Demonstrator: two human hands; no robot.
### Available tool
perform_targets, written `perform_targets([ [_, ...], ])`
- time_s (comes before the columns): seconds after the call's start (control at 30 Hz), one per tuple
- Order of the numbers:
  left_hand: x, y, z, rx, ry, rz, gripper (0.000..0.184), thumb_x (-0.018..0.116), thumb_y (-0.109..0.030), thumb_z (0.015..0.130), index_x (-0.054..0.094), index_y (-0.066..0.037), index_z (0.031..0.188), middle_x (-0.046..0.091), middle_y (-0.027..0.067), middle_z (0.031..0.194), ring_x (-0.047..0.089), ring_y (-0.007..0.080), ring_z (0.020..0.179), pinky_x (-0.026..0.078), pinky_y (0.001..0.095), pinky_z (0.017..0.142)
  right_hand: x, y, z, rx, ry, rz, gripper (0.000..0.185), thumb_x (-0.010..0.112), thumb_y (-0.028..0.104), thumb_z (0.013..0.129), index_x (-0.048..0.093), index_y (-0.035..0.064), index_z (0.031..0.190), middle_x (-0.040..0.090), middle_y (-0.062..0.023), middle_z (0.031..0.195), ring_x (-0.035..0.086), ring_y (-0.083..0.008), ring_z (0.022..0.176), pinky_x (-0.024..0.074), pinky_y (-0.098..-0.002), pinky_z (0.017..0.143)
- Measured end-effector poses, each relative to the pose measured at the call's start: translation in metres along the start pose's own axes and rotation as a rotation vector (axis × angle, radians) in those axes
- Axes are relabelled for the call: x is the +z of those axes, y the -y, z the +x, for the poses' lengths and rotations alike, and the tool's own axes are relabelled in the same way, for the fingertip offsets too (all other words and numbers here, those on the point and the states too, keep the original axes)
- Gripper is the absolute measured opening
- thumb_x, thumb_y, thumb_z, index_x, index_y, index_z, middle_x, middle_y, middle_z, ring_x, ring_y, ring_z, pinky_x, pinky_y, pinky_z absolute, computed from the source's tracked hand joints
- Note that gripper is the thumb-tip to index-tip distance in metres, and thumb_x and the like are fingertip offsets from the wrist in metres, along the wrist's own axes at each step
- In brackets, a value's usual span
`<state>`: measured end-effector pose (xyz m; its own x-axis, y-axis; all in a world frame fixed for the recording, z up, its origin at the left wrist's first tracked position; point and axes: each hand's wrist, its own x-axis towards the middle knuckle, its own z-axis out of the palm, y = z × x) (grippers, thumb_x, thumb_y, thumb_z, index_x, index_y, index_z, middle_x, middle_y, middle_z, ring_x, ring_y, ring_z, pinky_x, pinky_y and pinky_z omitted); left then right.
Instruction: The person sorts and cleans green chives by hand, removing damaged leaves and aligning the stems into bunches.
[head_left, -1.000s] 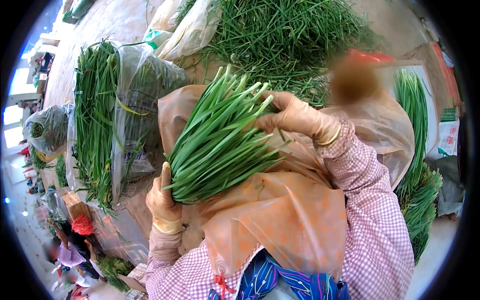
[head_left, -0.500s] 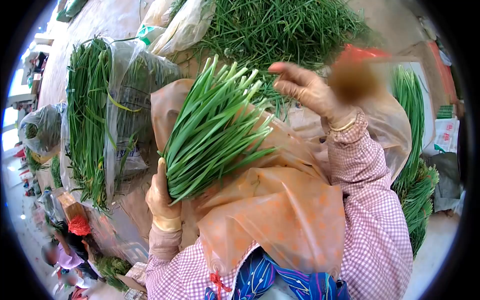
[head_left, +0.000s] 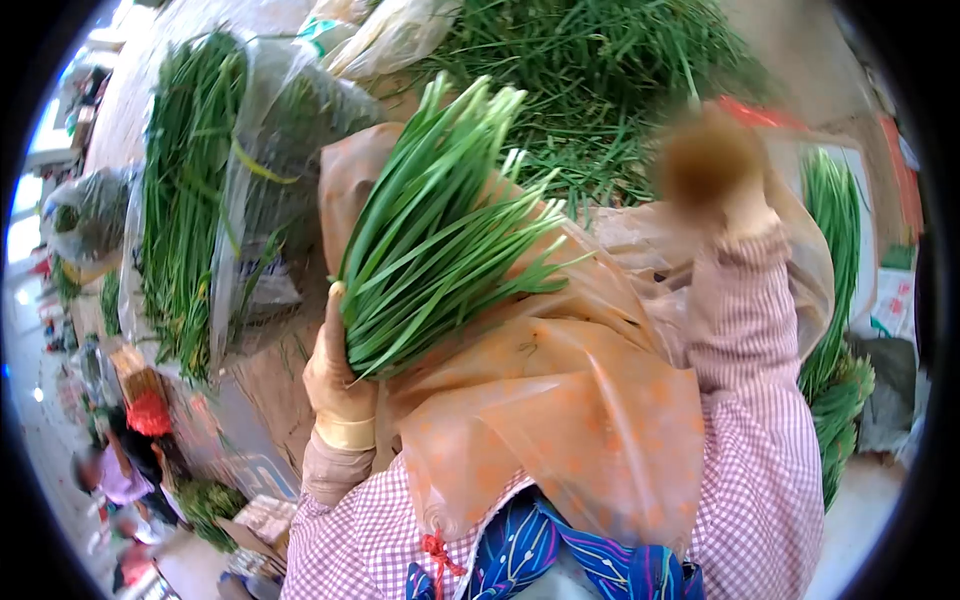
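Note:
My left hand grips a bunch of garlic chives at its lower left, thumb up along the side. Their pale cut ends point up and to the right, some splayed apart. The bunch rests over the orange-tinted plastic apron across my lap. To the upper right, my right hand is apart from the bunch. A brown blurred spot covers its fingers, so their pose is hidden. A single pale stalk shows just above that spot; whether the hand holds it I cannot tell.
A large heap of loose chives lies ahead. At left stand upright chives beside a clear plastic bag. More long chives lie at right. A person in a purple top is at the far lower left.
My right hand has moved right and slightly down, behind the blurred spot. The bunch in my left hand has spread wider at its cut ends. The view has shifted slightly.

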<state>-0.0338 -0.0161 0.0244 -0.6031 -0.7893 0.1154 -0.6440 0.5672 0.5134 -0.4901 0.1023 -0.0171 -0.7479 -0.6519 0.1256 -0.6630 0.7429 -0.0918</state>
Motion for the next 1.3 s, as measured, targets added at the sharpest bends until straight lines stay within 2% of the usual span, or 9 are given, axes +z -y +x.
perform_targets([
  [0.17,-0.003,-0.020,0.004,-0.031,-0.027,0.059,0.080,0.069,-0.008,0.081,0.029,-0.015,0.150,0.066,0.0166,0.115,0.069,0.0310,0.096,0.055,0.0366,0.076,-0.049,0.074,-0.072,-0.228,0.418,1.255,0.034,0.071,0.011,0.085,0.063,0.0026,0.118,0.066,-0.0097,0.111,0.060,-0.0177,0.104,0.0465,-0.0317,0.091],
  [0.47,-0.035,-0.031,0.022,0.127,-0.074,0.143,0.090,0.076,-0.016,0.077,0.023,-0.006,0.150,0.070,0.0137,0.103,0.070,0.0323,0.082,0.056,0.0372,0.067,-0.075,0.169,-0.078,-1.231,0.027,0.907,0.046,0.075,0.029,0.078,0.062,0.0068,0.116,0.061,-0.0146,0.117,0.058,-0.0339,0.110,0.0440,-0.0461,0.096],
  [0.67,-0.034,-0.026,0.026,0.170,-0.093,0.151,0.090,0.075,-0.019,0.075,0.025,0.002,0.147,0.070,0.0129,0.100,0.070,0.0292,0.078,0.056,0.0343,0.063,-0.052,0.203,-0.110,-1.391,-0.146,0.690,0.032,0.067,0.029,0.079,0.062,0.0121,0.105,0.060,-0.0094,0.115,0.057,-0.0299,0.111,0.0386,-0.0502,0.101],
  [0.77,-0.030,-0.022,0.019,0.089,-0.123,0.208,0.090,0.075,-0.015,0.077,0.022,-0.004,0.149,0.071,0.0130,0.097,0.070,0.0304,0.074,0.056,0.0355,0.063,-0.055,0.190,-0.103,-0.578,0.467,1.616,0.012,0.060,0.018,0.094,0.062,0.0066,0.090,0.059,-0.0011,0.073,0.060,-0.0150,0.064,0.0502,-0.0284,0.058],
  [0.8,-0.028,-0.019,0.017,0.079,-0.127,0.207,0.090,0.075,-0.015,0.077,0.022,-0.004,0.149,0.071,0.0130,0.097,0.070,0.0304,0.074,0.056,0.0355,0.063,-0.062,0.181,-0.093,-0.240,0.594,1.837,0.015,0.061,0.020,0.095,0.062,0.0056,0.092,0.053,0.0018,0.063,0.048,-0.0080,0.051,0.0400,-0.0236,0.047],
  [0.9,-0.023,-0.012,0.015,0.082,-0.108,0.187,0.090,0.074,-0.015,0.077,0.022,-0.003,0.149,0.071,0.0128,0.096,0.070,0.0297,0.075,0.055,0.0356,0.062,-0.068,0.134,-0.046,-0.069,0.326,1.614,0.017,0.060,0.025,0.095,0.065,0.0085,0.095,0.049,0.0076,0.061,0.033,-0.0011,0.046,0.0227,-0.0195,0.041],
  [1.0,-0.024,-0.008,0.014,0.160,-0.111,0.231,0.090,0.074,-0.016,0.077,0.022,0.001,0.148,0.071,0.0131,0.097,0.069,0.0297,0.075,0.055,0.0364,0.062,-0.041,0.052,0.026,-0.292,-0.270,0.756,0.026,0.062,0.026,0.095,0.066,0.0082,0.113,0.068,0.0013,0.090,0.060,-0.0113,0.076,0.0471,-0.0214,0.067],
  [1.07,-0.031,-0.010,0.016,0.152,-0.029,0.225,0.089,0.074,-0.017,0.077,0.022,0.005,0.147,0.070,0.0133,0.096,0.068,0.0287,0.075,0.054,0.0363,0.063,-0.052,0.049,0.045,-0.198,-0.061,0.357,0.033,0.066,0.024,0.092,0.062,0.0080,0.120,0.068,-0.0059,0.101,0.062,-0.0194,0.099,0.0484,-0.0296,0.085],
  [1.3,-0.031,-0.010,0.016,0.335,-0.211,0.345,0.093,0.075,-0.013,0.076,0.017,0.008,0.146,0.064,0.0233,0.109,0.067,0.0344,0.080,0.054,0.0400,0.068,-0.073,0.228,-0.054,-1.251,0.163,0.762,0.052,0.071,0.043,0.078,0.062,0.0066,0.114,0.060,-0.0133,0.118,0.052,-0.0351,0.116,0.0357,-0.0463,0.103],
])
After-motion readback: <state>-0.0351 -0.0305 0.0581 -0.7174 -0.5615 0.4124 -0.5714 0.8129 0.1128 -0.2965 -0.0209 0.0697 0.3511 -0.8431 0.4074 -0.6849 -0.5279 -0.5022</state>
